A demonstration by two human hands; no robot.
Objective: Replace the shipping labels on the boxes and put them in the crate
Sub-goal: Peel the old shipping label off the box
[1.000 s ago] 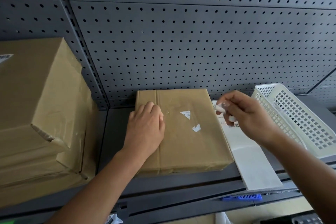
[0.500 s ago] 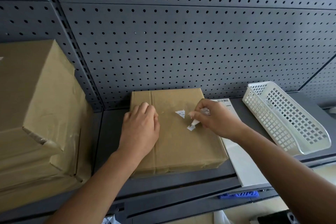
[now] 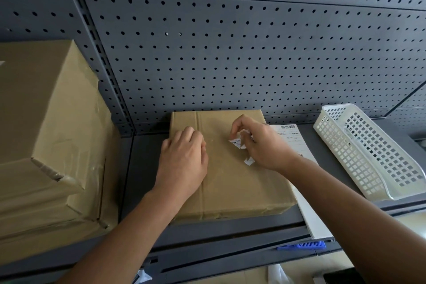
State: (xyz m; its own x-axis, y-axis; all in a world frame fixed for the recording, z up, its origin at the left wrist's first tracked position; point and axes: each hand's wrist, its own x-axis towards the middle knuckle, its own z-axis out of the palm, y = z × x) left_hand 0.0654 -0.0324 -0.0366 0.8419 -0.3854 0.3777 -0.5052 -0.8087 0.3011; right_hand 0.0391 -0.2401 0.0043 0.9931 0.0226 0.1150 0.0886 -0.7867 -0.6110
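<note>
Head view: my left hand (image 3: 184,161) is resting palm-down on the flat brown box (image 3: 230,191), gripping nothing, steadying it on the grey shelf (image 3: 147,168). My right hand (image 3: 260,145) is pinching a torn label scrap (image 3: 235,142) on the box top; a second scrap (image 3: 249,162) is sticking nearby. I am judging the old label mostly off; the new label sheet (image 3: 292,140) beside the box and the white crate (image 3: 368,157) are waiting unused

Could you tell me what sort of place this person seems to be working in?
Probably a stockroom or packing area: a dark metal shelf with a pegboard back panel, taped cardboard boxes on it, a printed shipping label sheet and a white plastic crate alongside.
</note>
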